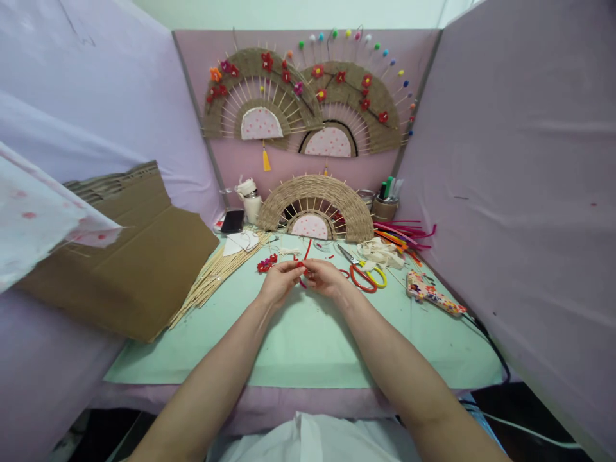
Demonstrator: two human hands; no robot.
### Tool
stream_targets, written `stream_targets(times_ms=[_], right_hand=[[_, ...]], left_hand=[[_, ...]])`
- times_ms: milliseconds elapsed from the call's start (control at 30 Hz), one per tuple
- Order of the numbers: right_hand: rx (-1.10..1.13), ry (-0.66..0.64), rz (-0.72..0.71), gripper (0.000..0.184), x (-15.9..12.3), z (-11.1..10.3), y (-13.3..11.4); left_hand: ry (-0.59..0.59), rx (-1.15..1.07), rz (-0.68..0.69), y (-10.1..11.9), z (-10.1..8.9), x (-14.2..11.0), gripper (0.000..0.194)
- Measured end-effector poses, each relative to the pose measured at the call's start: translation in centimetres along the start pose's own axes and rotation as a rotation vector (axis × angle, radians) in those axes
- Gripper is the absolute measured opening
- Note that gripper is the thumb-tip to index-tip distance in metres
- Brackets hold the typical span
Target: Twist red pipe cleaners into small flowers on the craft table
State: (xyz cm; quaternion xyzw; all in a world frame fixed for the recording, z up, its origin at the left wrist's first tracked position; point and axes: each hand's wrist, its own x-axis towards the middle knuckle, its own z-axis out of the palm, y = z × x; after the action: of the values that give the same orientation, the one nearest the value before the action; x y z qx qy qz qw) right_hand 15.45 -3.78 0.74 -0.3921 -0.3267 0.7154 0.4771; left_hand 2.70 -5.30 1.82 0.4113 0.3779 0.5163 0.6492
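Observation:
My left hand (282, 280) and my right hand (323, 277) meet over the middle of the table, fingertips pinched together. Between them is a small piece of red pipe cleaner (301, 264), mostly covered by the fingers. A straight red strip (308, 248) lies just beyond the hands. Left of them rests a small cluster of red and purple pipe-cleaner flowers (267, 263). Scissors with red and yellow handles (364, 277) lie beside my right hand. Behind stands a half-round twine-wrapped fan (315, 192) with a dotted centre.
Thin wooden sticks (214, 276) and a large cardboard sheet (129, 256) occupy the left. On the right are pink and orange pipe cleaners (409, 234), a patterned glue gun (433, 294) with its cord, and a pen holder (385, 208). Two decorated fans (262, 70) hang on the back panel.

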Motion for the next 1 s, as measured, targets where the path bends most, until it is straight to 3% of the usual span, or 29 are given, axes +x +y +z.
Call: stream_targets(times_ms=[100, 167, 233, 333, 500, 733, 1000], right_hand=[[-0.095, 0.145, -0.085, 0.023, -0.1, -0.1, -0.4], [-0.276, 0.3, -0.222, 0.025, -0.1, -0.1, -0.6], [-0.473, 0.354, -0.334, 0.028, -0.1, 0.0, -0.7], [-0.634, 0.274, -0.416, 0.031, -0.4, 0.3, -0.6], [-0.674, 0.184, -0.478, 0.026, -0.9, 0.9, -0.3], [-0.802, 0.2, -0.506, 0.023, -0.5, 0.6, 0.2], [-1.217, 0.198, -0.813, 0.008, -0.9, 0.9, 0.8]], left_hand=[[0.099, -0.059, -0.039, 0.1, -0.2, 0.3, 0.028], [0.176, -0.09, -0.033, 0.0, -0.4, 0.6, 0.025], [0.233, -0.099, -0.008, 0.0, -0.7, 0.8, 0.024], [0.258, -0.063, 0.025, 0.1, -0.7, 0.9, 0.027], [0.248, 0.032, 0.061, 0.2, -0.5, 0.5, 0.03], [0.282, 0.078, 0.044, -0.1, -0.7, 0.7, 0.029], [0.251, -0.101, -0.181, 0.1, -1.4, 1.2, 0.018]])
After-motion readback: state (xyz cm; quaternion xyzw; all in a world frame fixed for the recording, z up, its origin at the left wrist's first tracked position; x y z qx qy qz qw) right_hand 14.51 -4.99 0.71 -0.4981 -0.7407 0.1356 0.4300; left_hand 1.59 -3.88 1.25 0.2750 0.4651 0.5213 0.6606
